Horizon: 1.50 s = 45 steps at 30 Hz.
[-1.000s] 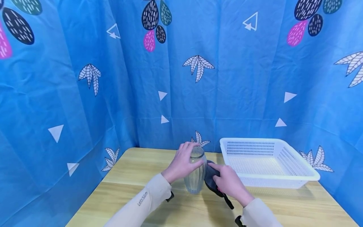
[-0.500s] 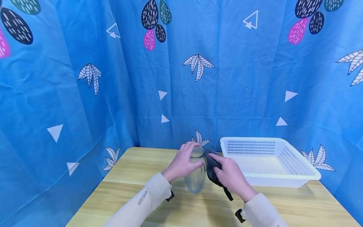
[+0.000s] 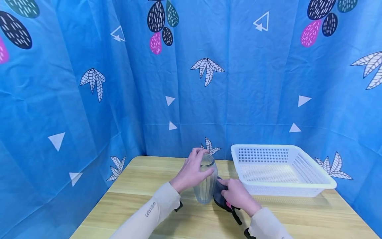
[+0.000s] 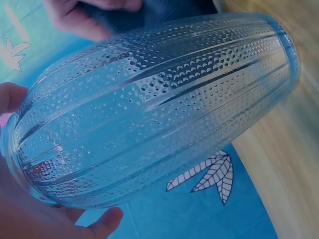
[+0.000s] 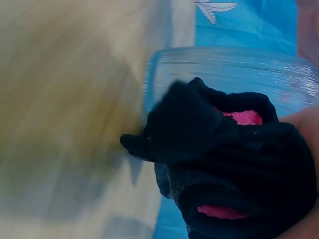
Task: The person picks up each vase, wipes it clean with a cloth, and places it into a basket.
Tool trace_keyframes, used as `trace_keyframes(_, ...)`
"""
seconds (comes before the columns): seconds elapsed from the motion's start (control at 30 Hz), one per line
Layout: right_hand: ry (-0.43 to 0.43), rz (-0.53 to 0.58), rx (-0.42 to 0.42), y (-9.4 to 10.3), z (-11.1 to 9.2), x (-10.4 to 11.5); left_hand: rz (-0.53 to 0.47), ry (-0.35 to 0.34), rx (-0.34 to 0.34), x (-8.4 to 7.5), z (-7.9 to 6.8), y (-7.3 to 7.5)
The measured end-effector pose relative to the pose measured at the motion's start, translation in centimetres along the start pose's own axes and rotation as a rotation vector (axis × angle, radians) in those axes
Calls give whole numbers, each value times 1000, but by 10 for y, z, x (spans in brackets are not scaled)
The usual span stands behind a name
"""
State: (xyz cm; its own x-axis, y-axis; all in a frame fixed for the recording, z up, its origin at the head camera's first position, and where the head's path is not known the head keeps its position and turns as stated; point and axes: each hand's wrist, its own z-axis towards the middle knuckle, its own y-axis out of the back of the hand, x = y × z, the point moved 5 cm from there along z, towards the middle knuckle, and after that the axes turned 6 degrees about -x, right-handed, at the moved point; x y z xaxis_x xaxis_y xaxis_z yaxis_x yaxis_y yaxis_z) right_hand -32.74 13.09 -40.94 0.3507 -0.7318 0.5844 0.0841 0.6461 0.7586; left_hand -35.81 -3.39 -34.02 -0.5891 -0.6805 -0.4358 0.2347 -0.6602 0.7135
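Note:
A clear ribbed glass vase (image 3: 206,186) stands upright on the table. My left hand (image 3: 191,171) holds it near the mouth, with the thumb on the near side and the fingers at the rim. The left wrist view shows the dimpled wall of the vase (image 4: 159,109) at close range. My right hand (image 3: 238,196) grips a dark grey and black cloth (image 3: 220,196) against the right side of the vase. In the right wrist view the bunched cloth (image 5: 224,164) has pink inside its folds, and it covers part of the vase. A black strip hangs from it.
A white perforated plastic basket (image 3: 286,184) stands at the back right of the wooden table (image 3: 143,186), close to my right hand. A blue patterned curtain (image 3: 203,109) hangs behind and along both sides.
My right hand and the cloth rise along the vase's side, then come back down, now lower than before. The left hand and the vase keep their place.

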Motion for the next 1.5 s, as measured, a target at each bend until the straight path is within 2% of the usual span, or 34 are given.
trace_keyframes(0.13,-1,2,24,-5,-2,-2,32,14,-3,3,-1,-1)
trace_keyframes(0.37,-18,24,-26,5,-8,5,57,-30,-12,3,-2,0)
trace_keyframes(0.5,-38,32,-98,17,-9,12,38,-48,-8,-1,-1,2)
trace_keyframes(0.63,-49,38,-171,28,-8,20,17,-34,16,-2,-1,3)
trace_keyframes(0.77,-26,33,-249,39,-7,28,15,-31,20,-2,-1,3)
trace_keyframes(0.9,-10,21,-280,42,-5,30,14,-41,8,-1,0,4)
trace_keyframes(1.0,-28,25,-253,40,-4,27,12,-57,4,-3,2,4)
trace_keyframes(1.2,-55,85,-126,26,-2,17,-5,-54,8,-4,1,2)
trace_keyframes(1.33,3,41,-42,11,0,9,-5,-44,19,-1,0,0)
trace_keyframes(1.4,3,11,15,3,1,4,4,-45,19,-1,0,0)
trace_keyframes(1.5,6,-13,39,-3,1,1,43,-49,4,-1,-1,0)
